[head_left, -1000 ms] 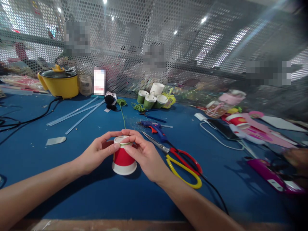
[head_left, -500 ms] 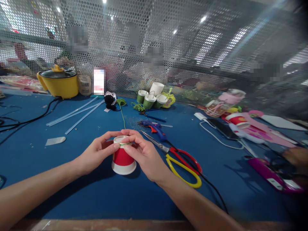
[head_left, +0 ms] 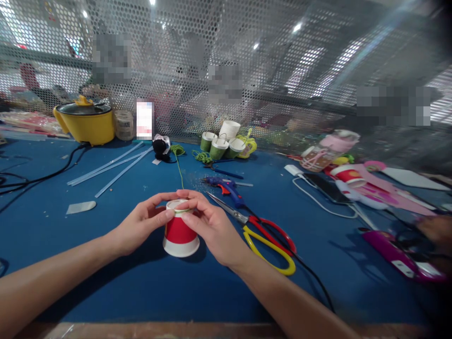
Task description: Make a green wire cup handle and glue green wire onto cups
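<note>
A red and white paper cup (head_left: 181, 233) stands upside down, its wide rim toward the blue table. My left hand (head_left: 146, 220) grips its upper left side, thumb pressed near the narrow end. On the other side my right hand (head_left: 208, 221) holds the cup, with its thumb on the front and fingers over the top. A green cord (head_left: 180, 172) runs from a small coil (head_left: 177, 149) on the table to the cup, and a strand of it lies round the cup's narrow end by my thumbs. The far side of the cup is hidden by my fingers.
Right of my hands lie red and yellow handled scissors (head_left: 270, 242) and a blue glue gun (head_left: 226, 187). Several green-wrapped cups (head_left: 219, 149) stand behind. Clear glue sticks (head_left: 113, 167) and a yellow electric pot (head_left: 86, 121) are on the left. A purple power strip (head_left: 391, 254) lies right.
Almost nothing differs. The cup and both hands keep the same hold, with only a very slight shift of the view.
</note>
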Available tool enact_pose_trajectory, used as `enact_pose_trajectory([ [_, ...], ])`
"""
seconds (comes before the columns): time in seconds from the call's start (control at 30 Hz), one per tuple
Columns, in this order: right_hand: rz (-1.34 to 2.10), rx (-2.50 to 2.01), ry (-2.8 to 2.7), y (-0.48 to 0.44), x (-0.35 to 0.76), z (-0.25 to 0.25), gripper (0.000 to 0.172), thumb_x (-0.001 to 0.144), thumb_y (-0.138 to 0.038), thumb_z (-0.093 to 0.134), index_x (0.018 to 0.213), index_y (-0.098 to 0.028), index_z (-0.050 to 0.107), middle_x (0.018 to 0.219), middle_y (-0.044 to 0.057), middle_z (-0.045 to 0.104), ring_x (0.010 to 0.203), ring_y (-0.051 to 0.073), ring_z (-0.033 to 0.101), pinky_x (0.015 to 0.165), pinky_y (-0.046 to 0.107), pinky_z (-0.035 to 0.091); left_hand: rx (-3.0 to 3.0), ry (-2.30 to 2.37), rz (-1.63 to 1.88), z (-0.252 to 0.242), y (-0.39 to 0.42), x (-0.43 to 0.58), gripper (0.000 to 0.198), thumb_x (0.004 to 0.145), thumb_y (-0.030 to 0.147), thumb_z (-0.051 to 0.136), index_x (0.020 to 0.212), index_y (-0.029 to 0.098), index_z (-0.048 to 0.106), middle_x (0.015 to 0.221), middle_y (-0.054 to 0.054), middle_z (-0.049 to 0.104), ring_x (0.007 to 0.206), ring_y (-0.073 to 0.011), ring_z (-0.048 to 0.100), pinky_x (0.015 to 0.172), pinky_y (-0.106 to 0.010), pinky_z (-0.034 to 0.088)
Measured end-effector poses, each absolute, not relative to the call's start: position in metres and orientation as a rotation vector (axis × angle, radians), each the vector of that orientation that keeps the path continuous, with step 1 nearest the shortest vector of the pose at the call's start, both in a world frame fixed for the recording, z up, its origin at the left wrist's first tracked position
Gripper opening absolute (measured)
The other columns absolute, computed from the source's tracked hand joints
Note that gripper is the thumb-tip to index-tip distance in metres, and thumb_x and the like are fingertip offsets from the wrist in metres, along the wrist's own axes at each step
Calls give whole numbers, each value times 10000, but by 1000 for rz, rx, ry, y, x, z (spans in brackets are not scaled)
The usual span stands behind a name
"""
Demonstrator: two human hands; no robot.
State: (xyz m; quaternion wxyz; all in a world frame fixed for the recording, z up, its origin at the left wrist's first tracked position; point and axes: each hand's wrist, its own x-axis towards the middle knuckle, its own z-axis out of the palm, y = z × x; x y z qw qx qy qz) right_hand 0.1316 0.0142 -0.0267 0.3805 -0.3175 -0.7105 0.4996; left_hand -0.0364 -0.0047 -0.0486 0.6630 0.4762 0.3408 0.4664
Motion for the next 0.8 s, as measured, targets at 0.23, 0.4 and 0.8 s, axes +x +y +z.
enact_pose_trajectory([
  [0.23,1495,-687,-1670,15,134,-26,310,768,-157,527,1057,-267,531,1247,27,452,1099,169,475,911,349,400,922,632,1048,-46,-2,-39,322,796,233,528,1114,186,517,1110,-89,586,975,-213,562,853,-339,426],
  [0.4,1609,-674,-1491,17,134,-26,149,752,-153,556,883,-214,593,1197,34,484,1063,168,492,895,326,403,885,493,1001,-47,0,-43,326,823,223,476,1146,207,508,1144,-78,569,973,-194,558,843,-323,436],
  [0.8,1669,-648,-1415,17,133,-26,63,753,-196,580,790,-222,623,1082,15,564,1046,162,497,903,338,383,868,542,996,-48,1,-42,317,806,230,501,1120,184,509,1170,-93,529,986,-201,536,863,-345,418],
])
